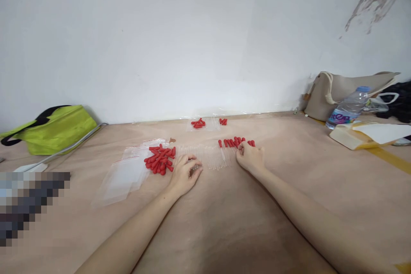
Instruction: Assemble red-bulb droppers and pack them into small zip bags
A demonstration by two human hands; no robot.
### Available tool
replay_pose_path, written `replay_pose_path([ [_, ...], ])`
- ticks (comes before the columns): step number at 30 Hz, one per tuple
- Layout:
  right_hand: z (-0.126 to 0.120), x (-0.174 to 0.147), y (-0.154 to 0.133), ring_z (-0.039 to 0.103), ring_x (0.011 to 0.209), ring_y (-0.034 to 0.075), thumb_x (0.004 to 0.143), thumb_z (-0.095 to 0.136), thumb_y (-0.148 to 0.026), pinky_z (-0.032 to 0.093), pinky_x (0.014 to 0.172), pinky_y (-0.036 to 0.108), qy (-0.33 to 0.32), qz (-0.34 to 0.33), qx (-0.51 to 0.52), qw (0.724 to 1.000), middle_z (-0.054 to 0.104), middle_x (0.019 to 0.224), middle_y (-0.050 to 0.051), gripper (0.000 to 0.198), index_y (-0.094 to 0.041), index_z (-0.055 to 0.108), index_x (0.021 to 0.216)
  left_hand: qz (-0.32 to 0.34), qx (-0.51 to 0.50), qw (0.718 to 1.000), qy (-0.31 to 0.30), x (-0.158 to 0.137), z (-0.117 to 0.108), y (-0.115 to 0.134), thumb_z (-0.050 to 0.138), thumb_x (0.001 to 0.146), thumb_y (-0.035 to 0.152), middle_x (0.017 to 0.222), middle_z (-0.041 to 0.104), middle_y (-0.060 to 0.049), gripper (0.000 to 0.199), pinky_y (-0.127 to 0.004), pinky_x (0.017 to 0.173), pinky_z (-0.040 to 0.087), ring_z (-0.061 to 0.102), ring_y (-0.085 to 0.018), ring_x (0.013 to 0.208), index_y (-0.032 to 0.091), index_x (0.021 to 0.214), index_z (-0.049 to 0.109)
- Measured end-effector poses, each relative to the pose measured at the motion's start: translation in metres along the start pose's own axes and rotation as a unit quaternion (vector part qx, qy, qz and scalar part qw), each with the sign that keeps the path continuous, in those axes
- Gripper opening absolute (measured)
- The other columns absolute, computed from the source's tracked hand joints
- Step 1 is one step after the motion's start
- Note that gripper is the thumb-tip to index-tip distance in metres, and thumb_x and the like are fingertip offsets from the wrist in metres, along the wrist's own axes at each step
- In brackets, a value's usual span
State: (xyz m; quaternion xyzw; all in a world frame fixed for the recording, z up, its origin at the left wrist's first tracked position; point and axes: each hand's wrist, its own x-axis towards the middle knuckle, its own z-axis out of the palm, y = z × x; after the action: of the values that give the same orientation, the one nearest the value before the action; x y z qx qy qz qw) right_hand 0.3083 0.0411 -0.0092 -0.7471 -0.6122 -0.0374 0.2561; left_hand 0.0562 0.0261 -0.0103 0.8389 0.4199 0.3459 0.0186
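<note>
Head view: left hand [185, 175] half-curled, right hand [252, 158] pinched, holds unclear; tubes [214, 157] between, probably light, fragile, best gripped mid-length.

Brown-covered table [199, 231] – red rubber bulbs [159, 159], clear tubes [214, 158], plastic bags [123, 177] – lime pouch [62, 132], water bottle [347, 107].

Bags [120, 177] lie left of the bulb pile [159, 160], tubes [215, 158] right.

R hand [251, 157] grip unclear, blk bundle [398, 102] clipped R
</note>
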Motion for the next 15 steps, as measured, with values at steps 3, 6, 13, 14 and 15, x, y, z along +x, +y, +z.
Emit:
replay_pose_path([
  [3, -0.003, -0.002, -0.003, 0.056, 0.067, 0.017, 0.074, 0.045, -0.025, 0.022, 0.07, 0.032, 0.014, -0.034, 0.007, 0.999, 0.065, 0.07, 0.001, 0.013, -0.02, 0.056, 0.079, 0.006, 0.003, 1.0, -0.001, 0.0, -0.001, 0.001, 0.056, 0.077, 0.023, 0.097, 0.053, -0.005, 0.012, -0.035, 0.081, 0.038, 0.05, -0.02, 0.091, 0.021, 0.086, 0.064],
  [6, -0.006, -0.003, -0.01, 0.056, 0.067, 0.015, 0.076, 0.044, -0.027, 0.022, 0.071, 0.031, 0.008, -0.089, 0.038, 0.995, 0.065, 0.072, 0.0, 0.015, -0.02, 0.058, 0.074, 0.017, 0.022, 1.0, -0.01, -0.001, -0.002, 0.004, 0.055, 0.078, 0.025, 0.099, 0.053, -0.005, 0.013, -0.035, 0.081, 0.037, 0.049, -0.02, 0.093, 0.022, 0.087, 0.063],
  [13, -0.007, 0.004, -0.034, 0.055, 0.068, 0.017, 0.078, 0.043, -0.032, 0.023, 0.071, 0.032, -0.051, -0.09, 0.007, 0.995, 0.065, 0.069, 0.003, 0.022, -0.02, 0.061, 0.074, -0.063, 0.235, 0.969, 0.039, 0.009, -0.023, -0.007, 0.049, 0.08, 0.029, 0.087, 0.058, -0.007, 0.017, -0.037, 0.075, 0.031, 0.048, -0.025, 0.087, 0.019, 0.077, 0.063],
  [14, -0.007, 0.005, -0.037, 0.056, 0.07, 0.018, 0.078, 0.043, -0.031, 0.023, 0.071, 0.033, -0.066, -0.083, -0.008, 0.994, 0.065, 0.071, 0.004, 0.022, -0.02, 0.061, 0.075, -0.088, 0.26, 0.96, 0.048, 0.012, -0.029, -0.012, 0.048, 0.08, 0.03, 0.086, 0.058, -0.007, 0.019, -0.038, 0.075, 0.03, 0.047, -0.025, 0.087, 0.019, 0.075, 0.063],
  [15, -0.008, 0.006, -0.04, 0.056, 0.071, 0.019, 0.077, 0.042, -0.029, 0.023, 0.071, 0.033, -0.082, -0.073, -0.024, 0.994, 0.066, 0.072, 0.005, 0.022, -0.019, 0.062, 0.076, -0.117, 0.276, 0.952, 0.055, 0.015, -0.035, -0.018, 0.048, 0.08, 0.03, 0.086, 0.058, -0.007, 0.019, -0.037, 0.074, 0.029, 0.047, -0.025, 0.088, 0.02, 0.074, 0.063],
])
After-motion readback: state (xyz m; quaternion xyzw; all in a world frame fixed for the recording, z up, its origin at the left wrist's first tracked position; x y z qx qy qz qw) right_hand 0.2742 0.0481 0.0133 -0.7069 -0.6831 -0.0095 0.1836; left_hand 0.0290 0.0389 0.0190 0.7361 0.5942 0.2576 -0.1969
